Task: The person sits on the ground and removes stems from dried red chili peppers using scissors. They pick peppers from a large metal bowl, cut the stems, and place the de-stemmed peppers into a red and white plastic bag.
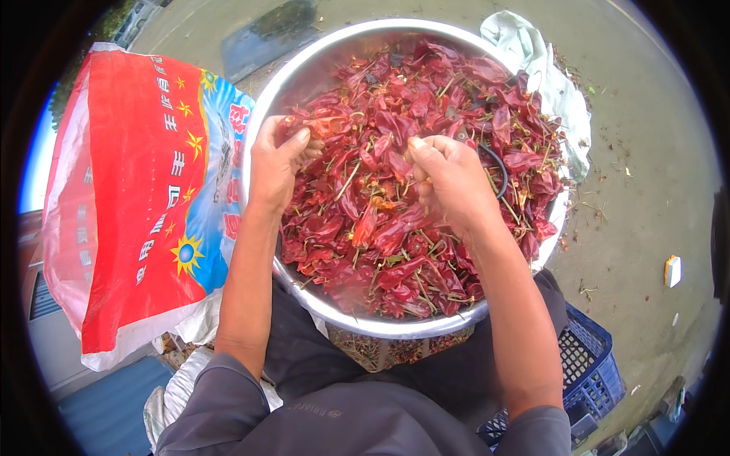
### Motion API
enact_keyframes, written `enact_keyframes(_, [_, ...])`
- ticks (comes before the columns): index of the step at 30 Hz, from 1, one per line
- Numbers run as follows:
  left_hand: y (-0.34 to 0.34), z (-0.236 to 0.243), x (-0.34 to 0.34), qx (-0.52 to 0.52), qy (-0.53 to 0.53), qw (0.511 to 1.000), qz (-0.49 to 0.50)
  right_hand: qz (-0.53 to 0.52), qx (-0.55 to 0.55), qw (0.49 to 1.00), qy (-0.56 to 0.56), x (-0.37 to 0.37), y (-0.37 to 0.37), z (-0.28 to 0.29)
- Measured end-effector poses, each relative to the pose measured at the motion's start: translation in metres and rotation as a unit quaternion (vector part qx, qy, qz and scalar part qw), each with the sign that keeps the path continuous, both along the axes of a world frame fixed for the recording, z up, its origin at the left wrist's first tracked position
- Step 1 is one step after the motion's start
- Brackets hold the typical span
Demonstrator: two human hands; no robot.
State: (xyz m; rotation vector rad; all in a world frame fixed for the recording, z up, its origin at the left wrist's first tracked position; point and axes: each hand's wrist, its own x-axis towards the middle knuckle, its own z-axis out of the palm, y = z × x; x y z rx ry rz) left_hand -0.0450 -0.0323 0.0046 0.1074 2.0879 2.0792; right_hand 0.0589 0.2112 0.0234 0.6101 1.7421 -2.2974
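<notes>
Left hand point(283, 156): we pinch a pepper point(327, 126) over the bowl's point(380, 328) left side
Pepper's length: sideways, rightward from our left fingertips
Right hand point(450, 173): closed, farther from it; contents we cannot tell

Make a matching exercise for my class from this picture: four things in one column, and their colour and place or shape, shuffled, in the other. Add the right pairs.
Column one
1. Dried peppers
2. Metal basin
3. Large printed sack
4. Plastic crate

Column two
A. Red and blue, at the left of the picture
B. Blue, at the lower right
C. Red, heaped in the middle
D. Silver, with a round rim

Right pairs: 1-C, 2-D, 3-A, 4-B
</notes>
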Motion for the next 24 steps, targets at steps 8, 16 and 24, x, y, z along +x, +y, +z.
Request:
enact_keyframes(8, [0.034,-0.003,0.048,-0.052,0.037,0.981,-0.185,0.064,0.147,0.986,0.046,-0.006,-0.027,-0.044])
enact_keyframes(16, [0.029,-0.003,0.040,0.045,-0.116,0.968,-0.218,0.032,0.208,0.977,0.035,-0.006,-0.025,-0.043])
enact_keyframes(24, [0.034,-0.009,0.040,0.053,-0.178,0.971,-0.152,0.111,0.312,0.912,0.242,0.005,-0.044,-0.036])
